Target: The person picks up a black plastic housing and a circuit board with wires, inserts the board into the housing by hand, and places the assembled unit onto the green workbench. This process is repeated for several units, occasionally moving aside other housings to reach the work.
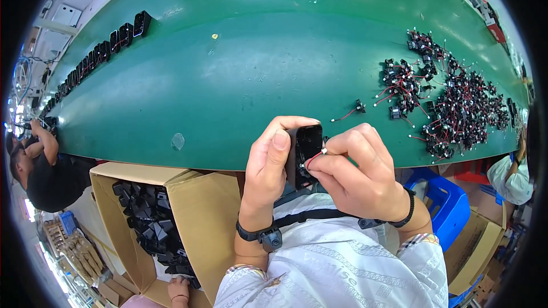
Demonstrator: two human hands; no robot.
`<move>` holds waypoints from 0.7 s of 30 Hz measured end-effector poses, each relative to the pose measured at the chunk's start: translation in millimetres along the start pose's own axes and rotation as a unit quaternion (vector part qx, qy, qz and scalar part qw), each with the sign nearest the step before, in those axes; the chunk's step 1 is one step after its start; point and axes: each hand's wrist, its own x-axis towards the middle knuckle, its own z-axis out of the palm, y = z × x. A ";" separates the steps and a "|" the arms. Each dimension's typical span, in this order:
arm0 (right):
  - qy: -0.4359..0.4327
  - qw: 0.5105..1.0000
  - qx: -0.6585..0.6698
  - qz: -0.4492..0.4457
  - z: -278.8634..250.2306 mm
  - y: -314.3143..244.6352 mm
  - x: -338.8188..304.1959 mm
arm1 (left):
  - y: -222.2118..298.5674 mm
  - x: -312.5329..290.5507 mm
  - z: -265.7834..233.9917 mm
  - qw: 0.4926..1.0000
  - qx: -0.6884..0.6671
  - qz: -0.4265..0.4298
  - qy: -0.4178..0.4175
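My left hand (266, 162) grips a black rectangular plastic housing (309, 138) upright, its open side turned toward my right hand. With thumb and fingers pinched together, my right hand (362, 172) holds a red wire lead (315, 158) at the housing's opening. A small white connector (323, 151) shows by the fingertips. Whatever is at the lead's other end is hidden by the fingers and the dark inside. Just beyond my right hand, a loose black part with red wires (359, 106) lies on the green table (268, 80).
Many wired black parts (468, 102) are heaped at the right. A row of black housings (97, 57) lines the left. Below the table edge stands a cardboard box (202, 211) of black pieces (151, 217), another person's hand (178, 289) inside. A blue stool (442, 199) is at right.
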 end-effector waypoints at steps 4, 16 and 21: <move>-0.015 1.000 0.002 -0.011 -6.9 3.3 0.8 | 0.6 1.9 -1.1 1.000 0.015 -0.008 -0.008; -0.082 0.992 -0.030 -0.092 -14.5 5.7 6.2 | 2.7 2.5 0.4 0.996 0.082 -0.023 0.036; -0.102 0.992 -0.010 -0.077 -12.8 11.6 6.5 | 4.1 2.7 -1.0 0.995 0.099 -0.021 0.025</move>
